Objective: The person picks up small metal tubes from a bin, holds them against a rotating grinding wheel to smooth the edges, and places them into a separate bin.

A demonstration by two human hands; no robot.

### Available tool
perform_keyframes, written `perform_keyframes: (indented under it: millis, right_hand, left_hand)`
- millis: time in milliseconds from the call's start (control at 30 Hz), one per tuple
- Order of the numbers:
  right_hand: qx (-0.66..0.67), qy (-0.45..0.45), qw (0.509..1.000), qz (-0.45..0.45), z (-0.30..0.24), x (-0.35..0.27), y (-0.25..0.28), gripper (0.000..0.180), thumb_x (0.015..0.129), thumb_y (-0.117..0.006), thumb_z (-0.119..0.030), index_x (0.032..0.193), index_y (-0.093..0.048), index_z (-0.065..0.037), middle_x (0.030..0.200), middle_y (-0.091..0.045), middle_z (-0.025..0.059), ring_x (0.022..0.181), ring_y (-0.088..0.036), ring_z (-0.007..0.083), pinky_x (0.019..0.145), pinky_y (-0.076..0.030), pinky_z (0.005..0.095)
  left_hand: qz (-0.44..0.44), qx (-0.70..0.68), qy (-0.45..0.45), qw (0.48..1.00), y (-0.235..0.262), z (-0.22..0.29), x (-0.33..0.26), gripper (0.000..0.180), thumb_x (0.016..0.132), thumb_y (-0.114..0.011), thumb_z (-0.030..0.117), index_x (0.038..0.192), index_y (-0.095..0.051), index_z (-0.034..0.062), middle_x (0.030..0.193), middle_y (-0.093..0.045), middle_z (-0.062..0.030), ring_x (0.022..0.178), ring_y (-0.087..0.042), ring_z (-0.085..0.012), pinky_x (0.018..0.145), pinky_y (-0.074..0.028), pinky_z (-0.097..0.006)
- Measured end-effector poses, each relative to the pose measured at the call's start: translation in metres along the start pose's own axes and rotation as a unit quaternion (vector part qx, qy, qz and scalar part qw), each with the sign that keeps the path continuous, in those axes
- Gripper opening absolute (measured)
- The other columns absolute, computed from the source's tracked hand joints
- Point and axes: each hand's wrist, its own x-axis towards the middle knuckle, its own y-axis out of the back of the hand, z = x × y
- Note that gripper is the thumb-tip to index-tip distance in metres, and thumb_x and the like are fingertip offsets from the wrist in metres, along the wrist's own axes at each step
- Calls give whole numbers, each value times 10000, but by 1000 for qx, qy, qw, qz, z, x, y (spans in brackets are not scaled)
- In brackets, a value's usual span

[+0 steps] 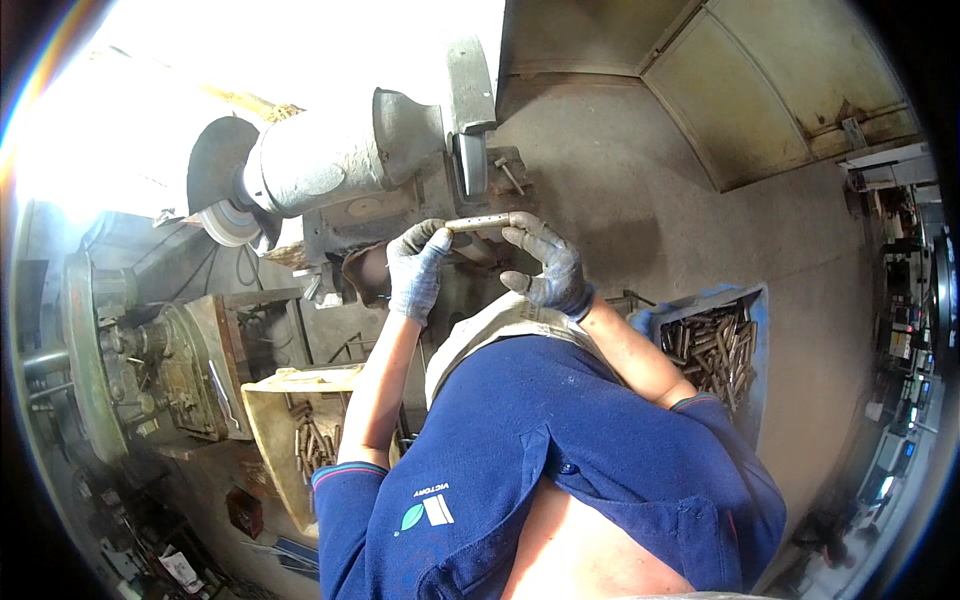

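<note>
A short metal tube (478, 223) with small dark holes along its side lies level between my two gloved hands, in front of the grinder. My left hand (417, 268) grips its left end between thumb and fingers. At the right end, the fingers of my right hand (552, 268) are curled against the tube, while the thumb stands apart below. Just beyond is a grey bench grinder (320, 160). One grinding wheel (230, 222) shows under its left guard, and another wheel (472, 165) sits at the right, close above the tube.
At my right stands a blue-edged bin (765, 400) full of metal pieces. A yellowish box (270, 430) with similar rods is at my left, by a green machine (95, 350). A T-shaped handle (510, 177) sticks up beside the right wheel. Metal panels (740, 90) stand at the back right.
</note>
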Motion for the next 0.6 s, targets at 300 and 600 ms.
perform_keyframes:
  millis: [300, 600]
  right_hand:
    - [39, -82, 995, 31, 51, 10, -16, 423, 740, -746, -275, 1039, -642, 5, 1101, -614, 177, 1070, -575, 289, 916, -447, 361]
    - [50, -199, 978, 41, 76, 1, -28, 328, 748, -740, -231, 985, -674, -14, 961, -666, 146, 909, -625, 244, 812, -483, 329]
  left_hand:
    - [39, 4, 33, 999, 16, -48, 48, 97, 839, -621, 62, 882, -621, -24, 742, -654, -84, 664, -634, -155, 626, -511, -257]
    - [72, -12, 58, 996, 2, -49, 64, 69, 826, -627, 45, 815, -660, -15, 724, -658, -67, 629, -619, -131, 604, -507, -256]
